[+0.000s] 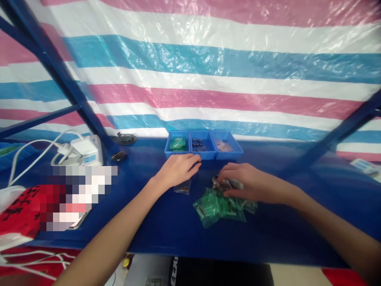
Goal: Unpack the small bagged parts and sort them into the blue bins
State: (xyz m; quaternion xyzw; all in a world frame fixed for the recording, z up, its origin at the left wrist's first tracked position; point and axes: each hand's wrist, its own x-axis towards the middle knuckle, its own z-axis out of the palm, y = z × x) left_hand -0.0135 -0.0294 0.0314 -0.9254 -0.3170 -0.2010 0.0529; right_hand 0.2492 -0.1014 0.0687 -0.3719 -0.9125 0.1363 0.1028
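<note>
My left hand [177, 169] rests palm down on the blue table [143, 222], its fingers loosely curled just in front of the blue trays, with a small clear bag [182, 187] of dark parts lying beside its heel. My right hand [247, 182] is closed in a pinch on a small clear packet of dark parts [226, 183]. Under and in front of that hand lies a heap of green-tinted bags [218, 207] with small parts inside.
Three blue trays stand in a row at the back: the left tray [177, 143] holds green bags, the middle tray [203, 145] dark bits, the right tray [226, 146] brownish parts. A white power strip with cables [85, 153] sits left. A striped tarp hangs behind.
</note>
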